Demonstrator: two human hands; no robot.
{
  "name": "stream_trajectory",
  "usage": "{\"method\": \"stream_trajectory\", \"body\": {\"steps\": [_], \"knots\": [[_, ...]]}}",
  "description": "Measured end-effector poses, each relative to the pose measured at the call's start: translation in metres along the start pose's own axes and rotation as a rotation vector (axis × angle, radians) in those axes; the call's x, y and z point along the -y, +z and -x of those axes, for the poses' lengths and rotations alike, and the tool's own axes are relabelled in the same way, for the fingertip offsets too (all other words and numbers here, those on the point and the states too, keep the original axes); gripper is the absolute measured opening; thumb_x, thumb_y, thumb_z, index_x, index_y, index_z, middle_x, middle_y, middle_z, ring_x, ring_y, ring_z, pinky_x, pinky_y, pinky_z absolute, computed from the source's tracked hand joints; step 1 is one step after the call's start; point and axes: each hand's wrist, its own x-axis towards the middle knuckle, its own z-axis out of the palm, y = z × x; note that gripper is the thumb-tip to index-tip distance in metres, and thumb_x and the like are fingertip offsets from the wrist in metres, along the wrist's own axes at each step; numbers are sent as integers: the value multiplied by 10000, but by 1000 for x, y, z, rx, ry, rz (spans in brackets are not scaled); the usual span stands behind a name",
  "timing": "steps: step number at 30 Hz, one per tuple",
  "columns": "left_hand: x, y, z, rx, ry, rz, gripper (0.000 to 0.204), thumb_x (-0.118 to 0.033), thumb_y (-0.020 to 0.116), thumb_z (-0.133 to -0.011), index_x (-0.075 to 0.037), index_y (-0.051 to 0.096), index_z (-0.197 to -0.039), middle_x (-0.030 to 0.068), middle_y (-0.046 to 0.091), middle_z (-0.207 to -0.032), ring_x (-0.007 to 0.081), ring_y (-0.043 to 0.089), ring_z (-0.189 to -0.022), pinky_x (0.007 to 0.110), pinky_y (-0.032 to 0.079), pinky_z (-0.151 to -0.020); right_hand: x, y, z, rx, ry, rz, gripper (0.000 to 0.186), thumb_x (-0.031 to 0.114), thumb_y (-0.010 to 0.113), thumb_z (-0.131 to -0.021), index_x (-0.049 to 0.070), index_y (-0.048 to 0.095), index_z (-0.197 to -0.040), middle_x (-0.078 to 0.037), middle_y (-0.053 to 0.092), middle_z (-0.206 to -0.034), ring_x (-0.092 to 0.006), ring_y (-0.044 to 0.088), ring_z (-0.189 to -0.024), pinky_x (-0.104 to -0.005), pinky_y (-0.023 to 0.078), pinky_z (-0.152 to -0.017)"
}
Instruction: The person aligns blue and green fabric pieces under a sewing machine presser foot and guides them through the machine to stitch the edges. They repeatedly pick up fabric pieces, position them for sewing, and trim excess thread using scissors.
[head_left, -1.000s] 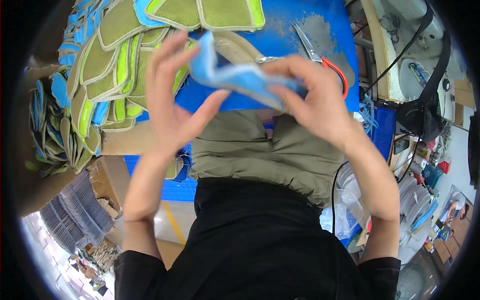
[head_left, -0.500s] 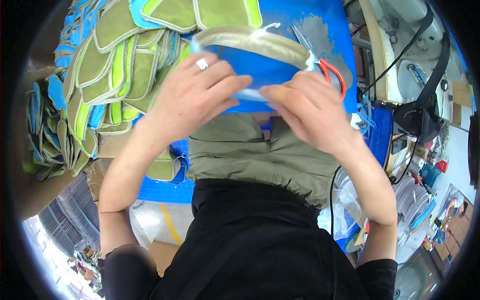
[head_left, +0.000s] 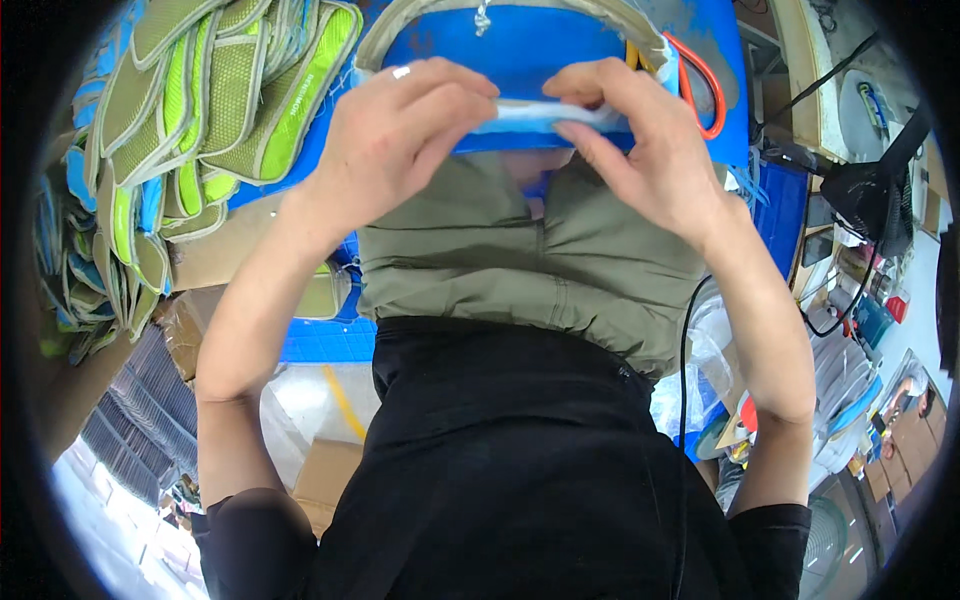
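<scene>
A looped fabric band (head_left: 548,113) lies across the blue surface in front of me, beige along its far arc and whitish-blue along its near strip. My left hand (head_left: 405,125) grips the near strip from the left, fingers bent together; a ring shows on one finger. From the right, my right hand (head_left: 645,140) has its index finger above the strip and its thumb below, holding it. Between the hands a short stretch of the strip is visible. Scissors (head_left: 718,103) with an orange-red handle lie beside the band's right side, partly hidden.
Piled green and olive padded fabric pieces (head_left: 225,100) with beige edging fill the left. A blue work surface (head_left: 500,50) lies under the band. At the right stand a cluttered bench (head_left: 800,90) and a black strap (head_left: 900,150). A cardboard box (head_left: 328,475) sits on the floor.
The band, the scissors and the pile sit higher in the picture. My right hand has moved from a close pinch to a wider thumb-and-finger hold, and the hands are farther apart.
</scene>
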Motion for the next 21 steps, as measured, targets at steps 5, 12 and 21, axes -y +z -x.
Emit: {"method": "stream_trajectory", "body": {"steps": [5,12,21], "knots": [[4,2,-3,-51,-47,45,174,-58,797,-813,-79,721,-967,58,730,-977,272,709,-883,370,572,-729,0,-6,-5,3,-1,22,185,54,742,-886,34,687,-1062,-95,704,-984,-273,677,-904,-364,529,-791],[0,-1,-5,4,-149,82,272,-83,862,-780,-46,723,-1010,114,734,-1037,285,713,-978,369,558,-826,8,-12,-11,49,89,37,138,78,769,-897,17,687,-990,-65,683,-917,-205,643,-853,-319,502,-780],[-8,-9,-17,69,-252,171,283,-79,826,-823,-36,732,-1087,106,732,-1120,278,704,-1016,357,548,-870,15,-15,-21,85,226,34,178,166,694,-981,-6,654,-957,-107,645,-866,-230,606,-787,-345,475,-727]]}}
